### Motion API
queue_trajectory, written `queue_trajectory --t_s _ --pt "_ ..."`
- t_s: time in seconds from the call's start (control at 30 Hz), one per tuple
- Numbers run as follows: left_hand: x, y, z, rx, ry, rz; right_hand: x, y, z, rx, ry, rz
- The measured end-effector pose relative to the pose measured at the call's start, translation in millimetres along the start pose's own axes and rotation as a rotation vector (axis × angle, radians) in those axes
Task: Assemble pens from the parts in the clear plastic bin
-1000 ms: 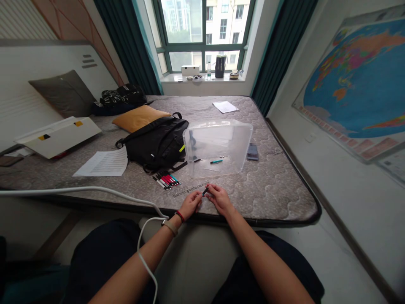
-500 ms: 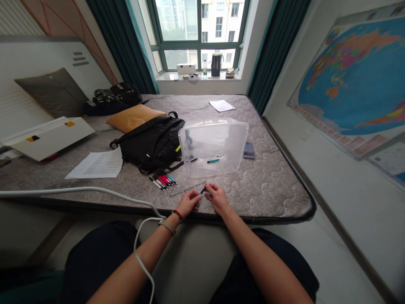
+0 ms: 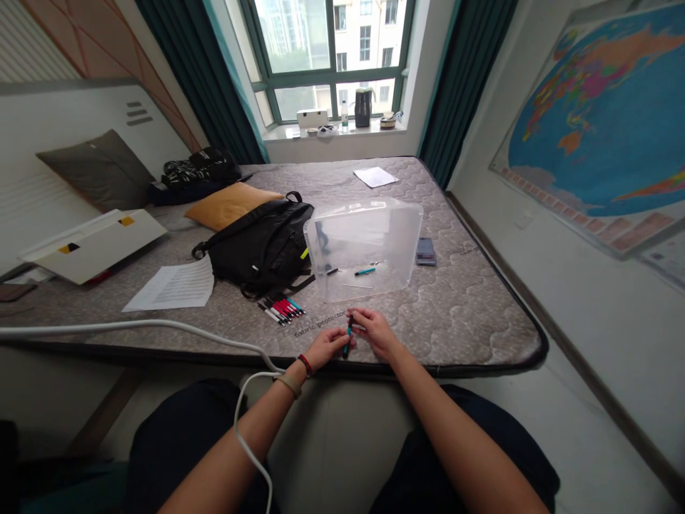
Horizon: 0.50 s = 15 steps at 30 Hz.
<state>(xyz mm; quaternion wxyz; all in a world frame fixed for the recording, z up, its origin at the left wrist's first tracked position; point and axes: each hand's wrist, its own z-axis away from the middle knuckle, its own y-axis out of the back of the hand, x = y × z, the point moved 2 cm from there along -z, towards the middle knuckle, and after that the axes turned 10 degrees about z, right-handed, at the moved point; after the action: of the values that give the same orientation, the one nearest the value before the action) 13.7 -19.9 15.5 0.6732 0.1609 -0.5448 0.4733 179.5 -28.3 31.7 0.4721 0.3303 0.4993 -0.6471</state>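
The fingers of my left hand and right hand are nearly closed, pinching one pen between them at the near edge of the bed. It looks whole. Leftward, a row of pens lies together, apparently dealt with; a teal pen seen through the clear box seems left over. The bed is grey, quilted; beyond stands a window.

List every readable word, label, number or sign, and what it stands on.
"fabric protector": on the grey-brown quilted fabric mattress.
White rectangular paper sheet with printed lines: too small to read.
Blue, multicoloured wall map: any lettering too small to read.
Slim black-and-turquoise pen: no legible lettering.
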Motion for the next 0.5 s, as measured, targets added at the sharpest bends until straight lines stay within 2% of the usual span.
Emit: queue_trajectory --t_s 0.27,0.5 --pt "2 -1 2 -0.037 0.082 -0.021 -15 2 1 -0.02 0.12 0.285" --pt "2 0 -1 -0.019 0.109 -0.073 -18 1 3 0.004 0.167 0.373"
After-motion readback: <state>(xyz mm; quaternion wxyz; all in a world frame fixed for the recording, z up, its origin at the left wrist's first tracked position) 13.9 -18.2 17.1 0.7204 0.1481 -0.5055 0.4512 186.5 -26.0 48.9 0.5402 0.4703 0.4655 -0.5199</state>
